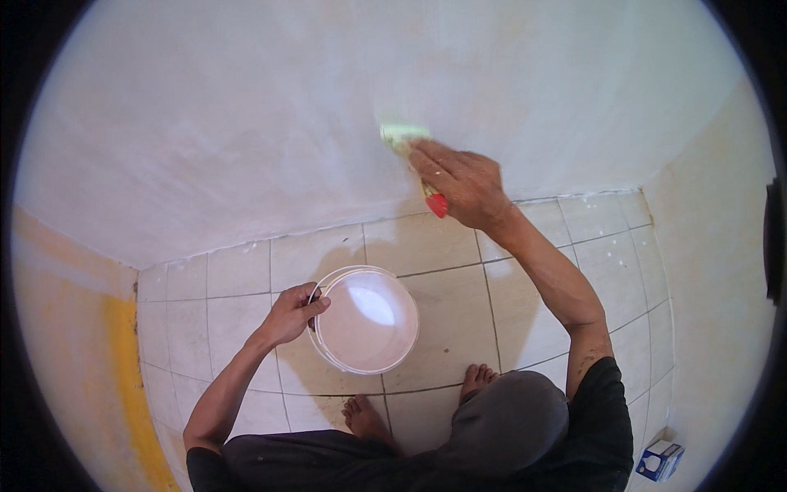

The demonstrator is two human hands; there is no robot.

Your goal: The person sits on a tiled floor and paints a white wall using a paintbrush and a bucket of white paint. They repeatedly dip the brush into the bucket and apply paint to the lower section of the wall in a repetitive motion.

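My dark clothing [328, 459] along the bottom edge, bare feet [366, 418] on the floor just beyond. My left hand [288, 316]: fingers closed on the upper-left edge of a white bucket [417, 321], thumb at the rim, thin handle looped around that side. Bucket's round mouth faces up, in front of my feet; inside is pale pinkish with a bright reflection, can't tell how full. Under it, beige floor tiles [447, 328] with dark joints. Blue-and-white box [659, 461] low on the right, near the wall there.

Farther out, my right hand [466, 180], arm stretched: fingers wrapped around a paintbrush [402, 138], red handle end pointing down toward me, pale bristles up-left against the front wall [246, 123], blurred; contact looks likely. Front wall patchy whitish. Left wall [61, 303] carries a yellow band [129, 377].
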